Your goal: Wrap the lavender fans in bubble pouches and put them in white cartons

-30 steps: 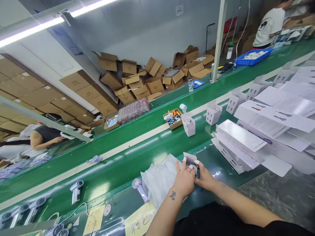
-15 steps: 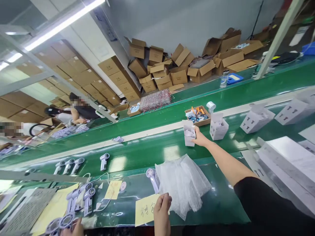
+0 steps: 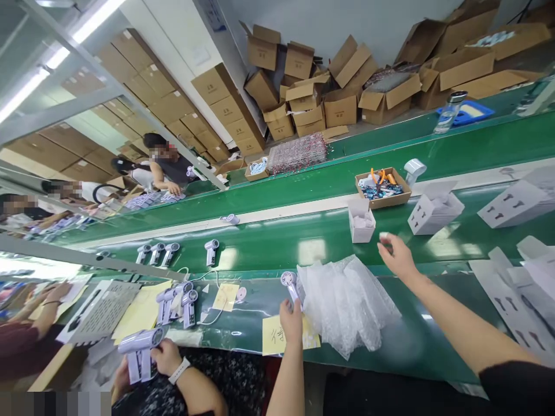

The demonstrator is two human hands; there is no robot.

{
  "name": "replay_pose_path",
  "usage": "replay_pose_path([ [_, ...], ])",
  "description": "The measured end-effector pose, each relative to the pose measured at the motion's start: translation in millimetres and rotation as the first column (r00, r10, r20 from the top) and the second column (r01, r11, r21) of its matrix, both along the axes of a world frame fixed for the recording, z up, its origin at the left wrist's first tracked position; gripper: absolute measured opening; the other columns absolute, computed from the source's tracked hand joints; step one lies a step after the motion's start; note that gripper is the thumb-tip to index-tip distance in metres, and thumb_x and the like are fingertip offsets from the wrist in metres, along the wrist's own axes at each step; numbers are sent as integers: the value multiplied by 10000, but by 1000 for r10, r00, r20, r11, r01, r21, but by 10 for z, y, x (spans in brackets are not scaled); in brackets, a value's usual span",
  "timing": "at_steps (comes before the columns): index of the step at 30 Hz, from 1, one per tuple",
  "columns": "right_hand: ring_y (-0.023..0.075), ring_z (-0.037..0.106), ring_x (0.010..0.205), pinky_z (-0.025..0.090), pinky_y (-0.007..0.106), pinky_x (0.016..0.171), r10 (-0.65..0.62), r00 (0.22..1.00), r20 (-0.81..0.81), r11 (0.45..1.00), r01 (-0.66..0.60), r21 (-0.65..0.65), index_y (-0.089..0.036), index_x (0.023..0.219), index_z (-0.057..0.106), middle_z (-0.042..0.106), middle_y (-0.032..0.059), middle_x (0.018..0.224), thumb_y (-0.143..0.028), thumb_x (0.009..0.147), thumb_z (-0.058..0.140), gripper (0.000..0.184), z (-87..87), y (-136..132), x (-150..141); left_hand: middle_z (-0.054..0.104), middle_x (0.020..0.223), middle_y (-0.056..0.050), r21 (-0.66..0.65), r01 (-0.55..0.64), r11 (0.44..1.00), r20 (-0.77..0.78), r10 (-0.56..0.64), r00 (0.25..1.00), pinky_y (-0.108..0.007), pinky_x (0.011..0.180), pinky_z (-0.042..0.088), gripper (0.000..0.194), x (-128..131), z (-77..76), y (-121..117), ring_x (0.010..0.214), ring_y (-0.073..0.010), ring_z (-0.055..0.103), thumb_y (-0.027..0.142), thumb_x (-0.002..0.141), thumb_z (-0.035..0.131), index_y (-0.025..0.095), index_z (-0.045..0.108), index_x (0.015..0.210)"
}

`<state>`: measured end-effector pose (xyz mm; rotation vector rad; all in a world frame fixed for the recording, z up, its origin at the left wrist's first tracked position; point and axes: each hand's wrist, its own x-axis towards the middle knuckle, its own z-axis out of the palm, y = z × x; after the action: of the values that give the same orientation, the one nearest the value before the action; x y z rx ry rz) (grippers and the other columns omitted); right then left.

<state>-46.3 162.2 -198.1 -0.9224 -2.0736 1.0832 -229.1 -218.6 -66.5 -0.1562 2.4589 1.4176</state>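
My left hand [image 3: 291,321] is low at the near edge of the green bench, fingers curled at the handle end of a small white hand-held fan [image 3: 289,283]. The fan lies beside a heap of clear bubble bags [image 3: 349,303]. A yellow note [image 3: 274,336] lies under my left wrist. My right hand [image 3: 395,254] hovers over the green belt with fingers spread and nothing in it. It is just to the right of an open white carton [image 3: 361,222] standing upright on the belt.
More white cartons [image 3: 433,211] stand on the belt, and flat white box blanks [image 3: 520,289] lie at right. A cardboard tray of tools [image 3: 382,188] sits beyond. Several fans [image 3: 177,300] lie at left. A co-worker's hands [image 3: 167,355] hold a fan at bottom left.
My right hand set the white carton on the belt, let go and drew back. My left hand moved up from the yellow note to the fan's handle. The view swung left.
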Motion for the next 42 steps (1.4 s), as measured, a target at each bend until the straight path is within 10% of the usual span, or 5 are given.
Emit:
replay_pose_path([
  [9,304,537,1147,412,507,1004,217,948,231,971,-185,-154,-206,1051,621,602,143,1183,-405,797,520,338,-614,-1500,709,615,651,-41,78,-31,996,194,16,981,-329,638,484,343,42,-1207,471,715,-230,624,467,652,716,145,606,701],
  [21,189,643,796,513,303,683,-236,964,-120,504,16,-864,-197,894,611,687,53,866,-404,711,689,287,246,-1393,830,634,785,-25,476,-50,878,189,-46,981,-266,652,469,439,611,-801,689,715,-155,593,511,613,718,149,626,844],
  [26,204,677,857,539,362,796,-279,890,-362,99,-348,-932,-179,954,609,706,91,958,-424,782,656,303,455,-1389,809,641,765,-50,577,492,652,213,-702,680,-272,626,438,432,1571,-665,1361,663,-155,568,533,774,594,128,663,906],
  [36,137,607,675,575,291,601,-279,950,-139,207,-82,-975,-212,980,573,619,-1,757,-272,740,722,288,303,-792,1857,602,925,-175,-791,589,-165,115,-986,-121,-410,792,392,195,1802,-950,1725,928,-295,516,120,755,562,65,665,911],
  [42,178,642,742,553,288,527,-124,914,-386,45,-383,-922,-230,1160,492,607,13,862,-256,669,749,555,436,-1024,1963,648,855,-109,-608,773,180,-122,-984,132,-350,787,410,238,1715,-758,1937,872,-233,569,163,877,420,146,658,872],
])
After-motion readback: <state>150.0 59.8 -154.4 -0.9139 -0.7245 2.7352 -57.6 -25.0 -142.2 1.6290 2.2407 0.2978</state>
